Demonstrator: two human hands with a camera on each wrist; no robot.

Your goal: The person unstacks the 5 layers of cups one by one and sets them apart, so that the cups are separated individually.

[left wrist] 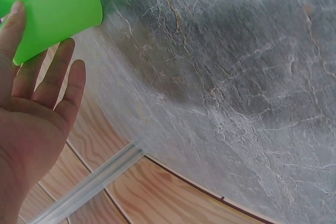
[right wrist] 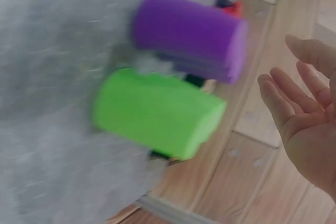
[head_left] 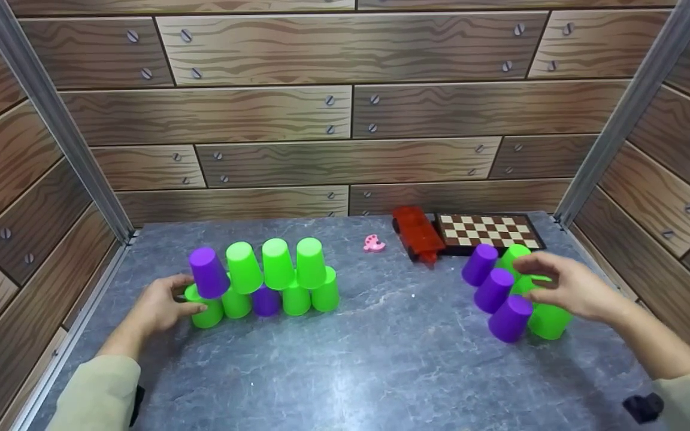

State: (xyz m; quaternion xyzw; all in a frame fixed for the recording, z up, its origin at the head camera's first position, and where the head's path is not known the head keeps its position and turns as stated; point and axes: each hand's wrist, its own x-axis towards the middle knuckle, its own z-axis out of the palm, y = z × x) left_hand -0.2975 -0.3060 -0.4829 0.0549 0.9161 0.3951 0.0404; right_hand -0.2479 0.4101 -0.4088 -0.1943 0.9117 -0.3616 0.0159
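1. Left hand (head_left: 164,304): thumb in front, other fingers behind; holds the green, tapered, plastic-looking cup (head_left: 208,315) at the left end of a two-tier wall.
2. Right hand (head_left: 572,287): thumb and fingers parted, holding nothing; hovers above the right-hand cluster, apart from the cups.
3. Cups, all: mouth down, contents hidden.
4. Wall, lower tier: five cups, the middle one purple (head_left: 266,302), the others green.
5. Wall, upper tier: a purple tapered cup (head_left: 208,272), tilted, above the held cup, near the left fingers; then three green ones, the rightmost (head_left: 311,263) over the end of the lower tier.
6. Cluster: a file of three purple cups, nearest (head_left: 510,319), beside three green, nearest (head_left: 551,322). The purple file stands between the right hand and the wall; that hand partly covers the green file.
7. Red toy car (head_left: 418,232), dark-wheeled: behind, between wall and cluster, beside a brown-and-white chequered board (head_left: 489,231) with black frame.
8. Small pink toy (head_left: 374,243), left of the car.
9. Grey marbled tabletop (head_left: 345,371), beneath everything.
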